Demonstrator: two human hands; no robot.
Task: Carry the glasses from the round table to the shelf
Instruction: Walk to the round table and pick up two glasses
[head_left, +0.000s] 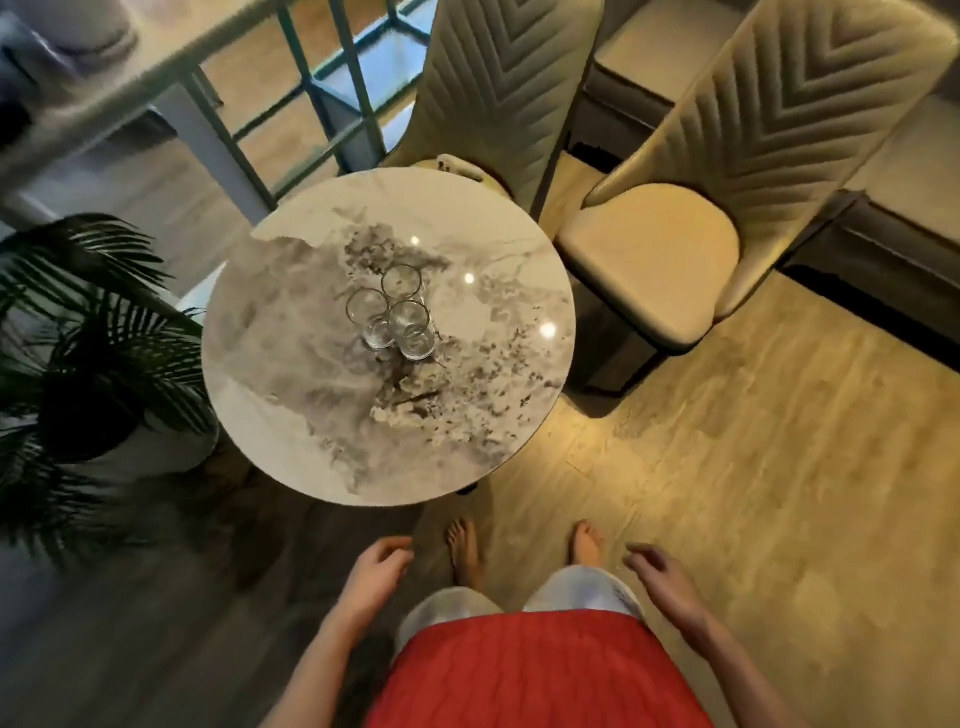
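Left hand (376, 569) and right hand (662, 574) hang at the bottom of the frame, loose, holding nothing. Up at centre, three glasses (400, 317) cluster tight on the round desk (311, 415). Likely light, slick and breakable, so grip round the wall, not the rim.

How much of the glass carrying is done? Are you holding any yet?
Nothing looks done so far. Three glasses stand close together near the middle of the round table. Nothing is in hand: the left hand and the right hand hang open and empty, short of the table. All three glasses are left to pick up and carry off.
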